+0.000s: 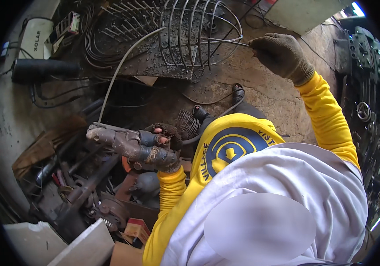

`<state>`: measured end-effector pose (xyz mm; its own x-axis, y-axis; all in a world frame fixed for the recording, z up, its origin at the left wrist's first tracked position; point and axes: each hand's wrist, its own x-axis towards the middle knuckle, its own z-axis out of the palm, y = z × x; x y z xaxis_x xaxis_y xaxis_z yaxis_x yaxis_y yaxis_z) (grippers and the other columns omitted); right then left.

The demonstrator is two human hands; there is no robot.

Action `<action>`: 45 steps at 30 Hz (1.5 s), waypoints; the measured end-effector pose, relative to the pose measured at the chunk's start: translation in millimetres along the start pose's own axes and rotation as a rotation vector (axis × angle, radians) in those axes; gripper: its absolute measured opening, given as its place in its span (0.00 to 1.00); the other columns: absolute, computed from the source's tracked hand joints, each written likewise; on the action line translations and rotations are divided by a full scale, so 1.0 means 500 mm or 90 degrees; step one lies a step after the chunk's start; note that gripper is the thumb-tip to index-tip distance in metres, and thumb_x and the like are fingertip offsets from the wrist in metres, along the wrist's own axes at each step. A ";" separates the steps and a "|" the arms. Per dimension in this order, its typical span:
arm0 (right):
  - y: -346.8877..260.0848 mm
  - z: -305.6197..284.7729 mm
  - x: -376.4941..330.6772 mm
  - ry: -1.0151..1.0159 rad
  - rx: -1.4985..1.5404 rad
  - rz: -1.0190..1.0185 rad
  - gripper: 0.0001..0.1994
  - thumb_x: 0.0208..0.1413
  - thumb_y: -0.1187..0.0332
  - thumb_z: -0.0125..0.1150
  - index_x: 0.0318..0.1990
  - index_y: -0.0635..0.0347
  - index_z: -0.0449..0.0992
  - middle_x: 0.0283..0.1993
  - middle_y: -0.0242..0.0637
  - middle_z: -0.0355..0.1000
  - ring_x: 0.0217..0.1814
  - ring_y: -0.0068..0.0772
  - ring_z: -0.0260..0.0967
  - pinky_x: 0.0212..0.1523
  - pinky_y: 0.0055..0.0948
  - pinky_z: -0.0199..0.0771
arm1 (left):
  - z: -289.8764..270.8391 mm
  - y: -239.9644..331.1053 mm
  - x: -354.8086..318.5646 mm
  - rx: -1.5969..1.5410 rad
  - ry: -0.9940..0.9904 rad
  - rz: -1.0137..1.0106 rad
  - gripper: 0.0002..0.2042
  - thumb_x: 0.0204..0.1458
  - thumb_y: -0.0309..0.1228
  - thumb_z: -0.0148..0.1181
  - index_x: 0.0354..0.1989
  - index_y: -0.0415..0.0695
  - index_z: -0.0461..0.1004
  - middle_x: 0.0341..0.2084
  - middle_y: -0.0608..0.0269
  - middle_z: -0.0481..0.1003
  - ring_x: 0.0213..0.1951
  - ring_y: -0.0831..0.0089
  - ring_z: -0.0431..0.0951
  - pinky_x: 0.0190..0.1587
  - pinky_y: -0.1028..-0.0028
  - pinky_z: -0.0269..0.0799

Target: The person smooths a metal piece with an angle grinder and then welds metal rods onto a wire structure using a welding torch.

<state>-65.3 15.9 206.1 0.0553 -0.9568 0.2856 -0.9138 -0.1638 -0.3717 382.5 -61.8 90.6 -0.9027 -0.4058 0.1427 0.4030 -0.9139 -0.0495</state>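
Observation:
My left hand [161,150], in a torn dark glove with bare fingertips showing, is closed round a worn welding electrode holder [123,141]. A long, slightly bent welding rod [121,66] rises from the holder's jaw. Its far tip appears to meet the left side of a curved metal-rod cage [190,33] lying on the work table. My right hand [280,55], in a brown knitted glove, is closed on a thin metal rod [227,42] that reaches left into the cage. Whether that rod is part of the cage cannot be made out.
The dark metal table [154,68] carries coiled wire [94,44], upright metal pins [130,15] and scattered grit. Scrap metal [83,186] and boxes [136,228] crowd the lower left. A cable [216,102] crosses the floor by my feet. Machinery [367,75] lines the right side.

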 end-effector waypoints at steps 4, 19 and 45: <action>-0.004 0.006 -0.002 0.000 -0.021 -0.010 0.08 0.50 0.69 0.66 0.39 0.56 0.81 0.35 0.39 0.78 0.35 0.44 0.76 0.36 0.34 0.79 | -0.069 -0.005 -0.031 0.186 -0.047 0.121 0.27 0.63 0.31 0.52 0.67 0.35 0.53 0.66 0.47 0.57 0.69 0.52 0.58 0.70 0.55 0.56; 0.004 0.020 -0.012 0.024 -0.053 -0.031 0.10 0.52 0.67 0.66 0.42 0.55 0.82 0.36 0.39 0.78 0.36 0.43 0.76 0.38 0.34 0.79 | 0.001 -0.041 0.004 0.135 0.230 0.198 0.11 0.57 0.21 0.55 0.48 0.35 0.71 0.42 0.55 0.74 0.48 0.65 0.75 0.59 0.63 0.72; 0.010 0.028 -0.018 0.032 -0.045 -0.032 0.09 0.52 0.66 0.67 0.40 0.55 0.82 0.37 0.39 0.79 0.38 0.43 0.78 0.40 0.33 0.80 | -0.133 -0.013 -0.076 -0.230 0.269 -0.003 0.12 0.60 0.30 0.54 0.47 0.34 0.73 0.46 0.53 0.73 0.50 0.61 0.76 0.63 0.64 0.68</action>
<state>-64.8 20.3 189.2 0.0832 -0.9340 0.3476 -0.9366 -0.1924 -0.2929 404.4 -41.0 19.9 -0.9163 -0.3032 -0.2616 0.3883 -0.8322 -0.3958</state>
